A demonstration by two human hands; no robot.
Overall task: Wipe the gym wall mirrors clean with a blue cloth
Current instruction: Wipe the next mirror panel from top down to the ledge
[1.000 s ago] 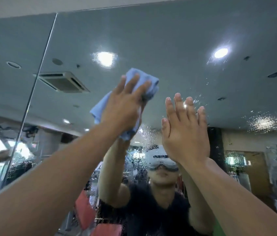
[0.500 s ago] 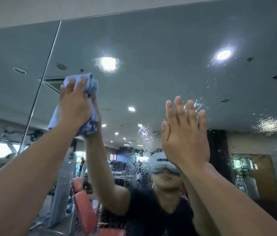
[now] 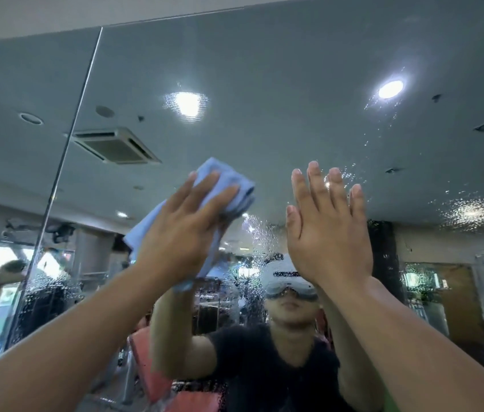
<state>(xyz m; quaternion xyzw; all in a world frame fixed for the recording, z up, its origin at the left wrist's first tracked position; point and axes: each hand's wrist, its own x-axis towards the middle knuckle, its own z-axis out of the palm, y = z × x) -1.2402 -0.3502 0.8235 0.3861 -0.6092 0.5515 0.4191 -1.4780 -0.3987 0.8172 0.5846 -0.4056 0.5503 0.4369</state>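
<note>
Presently: left hand [image 3: 181, 233] flat, fingers [image 3: 220, 200] straight, pressing blue cloth [image 3: 228, 185] to mirror [image 3: 264, 84]; cloth bunches past the fingertips. Right hand [image 3: 327, 233] just beside, fingers straight, holding nothing.

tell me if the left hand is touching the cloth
Touching. The head view shows the left hand spread flat over the cloth, straight fingers lying directly on it and pressing it to the mirror.
</note>
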